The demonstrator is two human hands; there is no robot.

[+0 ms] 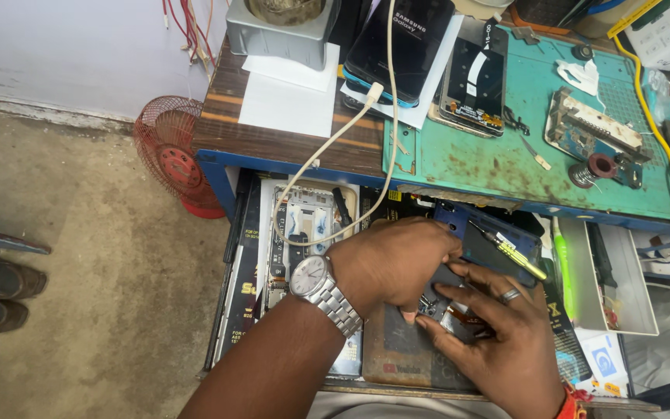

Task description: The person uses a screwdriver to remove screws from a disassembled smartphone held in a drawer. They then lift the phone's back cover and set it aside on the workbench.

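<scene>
head view: an open drawer is seen below the front edge of the worktop, holding a bare phone frame. over the drawer's middle, the left hand is curled down onto small screws, fingertips touching them. the right hand is spread flat just beside, gripping nothing; a screwdriver lies behind it.

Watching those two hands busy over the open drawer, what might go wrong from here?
The small screws lie loose between the left hand and the right hand; a nudge might scatter them into the crowded drawer. The white cable drapes from the bench into the drawer beside the left wrist, so an arm could snag it and tug the phone it leads to. The screwdriver resting nearby might roll off.
</scene>
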